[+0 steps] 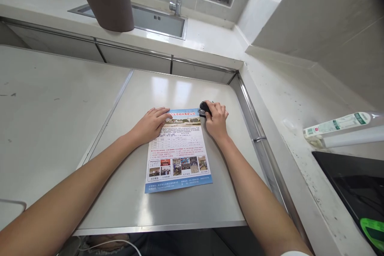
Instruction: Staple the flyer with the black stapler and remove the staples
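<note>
A printed flyer (pixel 180 148) with blue bands at top and bottom lies flat on the white table. My left hand (pixel 154 124) rests on its upper left edge, fingers stretched out and pressing the paper. At the upper right corner of the sheet, my right hand (pixel 216 118) is wrapped round a small black stapler (pixel 204 109). The stapler's front end meets the corner of the flyer. Whether the paper sits between its jaws I cannot tell. My right fingers hide the stapler's rear part.
The white table (pixel 168 208) reaches under both arms. Behind it, a counter (pixel 207 44) holds a sink (pixel 162 20) with a tap (pixel 177 6). A brown column-like object (pixel 111 0) stands at the sink. On the right ledge lie a labelled plastic package (pixel 339 125) and a black panel (pixel 345 184).
</note>
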Demonstrator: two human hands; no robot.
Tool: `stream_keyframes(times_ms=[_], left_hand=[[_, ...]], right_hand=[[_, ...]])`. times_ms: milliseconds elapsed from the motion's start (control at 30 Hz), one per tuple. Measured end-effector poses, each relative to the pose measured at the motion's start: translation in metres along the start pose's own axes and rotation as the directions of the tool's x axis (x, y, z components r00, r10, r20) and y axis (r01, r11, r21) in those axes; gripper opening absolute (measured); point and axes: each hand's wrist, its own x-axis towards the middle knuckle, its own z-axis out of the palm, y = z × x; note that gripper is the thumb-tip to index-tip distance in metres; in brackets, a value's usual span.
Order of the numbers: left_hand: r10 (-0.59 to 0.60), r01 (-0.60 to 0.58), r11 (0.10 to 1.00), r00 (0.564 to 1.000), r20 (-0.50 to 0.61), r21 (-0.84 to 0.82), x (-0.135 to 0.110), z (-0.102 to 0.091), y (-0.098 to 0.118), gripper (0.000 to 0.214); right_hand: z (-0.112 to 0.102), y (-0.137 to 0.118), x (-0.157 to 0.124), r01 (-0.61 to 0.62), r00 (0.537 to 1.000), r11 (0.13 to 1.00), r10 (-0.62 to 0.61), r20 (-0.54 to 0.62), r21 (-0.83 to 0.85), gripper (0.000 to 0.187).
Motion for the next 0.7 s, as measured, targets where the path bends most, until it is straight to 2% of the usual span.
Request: stream_keyframes(times_ms=[333, 700], left_hand=[[0.001, 0.000, 0.999, 1.000, 0.022, -0.036, -0.0004, -0.0031, -0.0003, 0.046], [0.004, -0.004, 0.998, 1.000, -0.002, -0.062, -0.0006, -0.0022, 0.0000, 0.047]], right_hand=[[0.0005, -0.0018, -0.0011, 0.076, 0.997, 0.995, -0.077, 0.008, 0.065, 0.048], [0.0008, -0.0037, -0.0002, 0.121, 0.992, 0.992, -0.120, 0.033, -0.040, 0.048]])
